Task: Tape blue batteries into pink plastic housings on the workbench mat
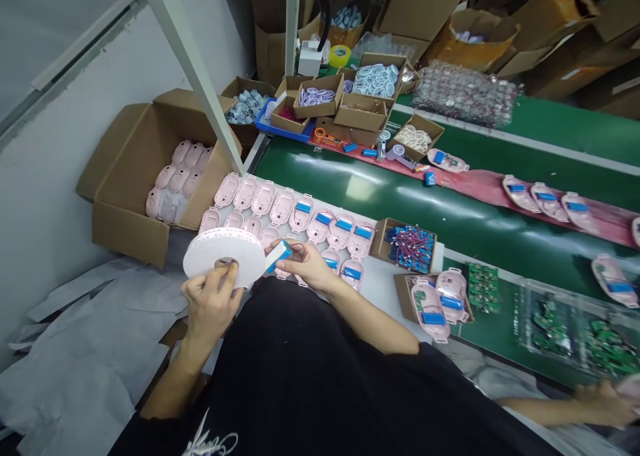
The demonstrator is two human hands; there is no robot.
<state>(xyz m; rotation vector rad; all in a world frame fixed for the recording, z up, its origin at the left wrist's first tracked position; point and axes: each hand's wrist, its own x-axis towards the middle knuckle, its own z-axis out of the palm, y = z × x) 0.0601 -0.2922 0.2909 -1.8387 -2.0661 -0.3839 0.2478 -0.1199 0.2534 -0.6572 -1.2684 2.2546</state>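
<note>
My left hand (pixel 213 303) grips a white roll of tape (pixel 223 257), thumb pressed near its core. My right hand (pixel 304 263) pinches a small blue battery (pixel 281 252) with thin red wires, held against the roll's edge. Just beyond my hands lie rows of pink plastic shells (pixel 280 211) on a white surface; several on the right side hold blue batteries (pixel 344 225), the ones on the left are bare.
An open carton of pink shells (pixel 175 179) stands at left behind a white post (pixel 193 63). A small box of wired blue batteries (pixel 411 246) and green circuit boards (pixel 483 286) sit right. Green conveyor belt (pixel 450 216) carries shells. Another person's hand (pixel 607 403) is at lower right.
</note>
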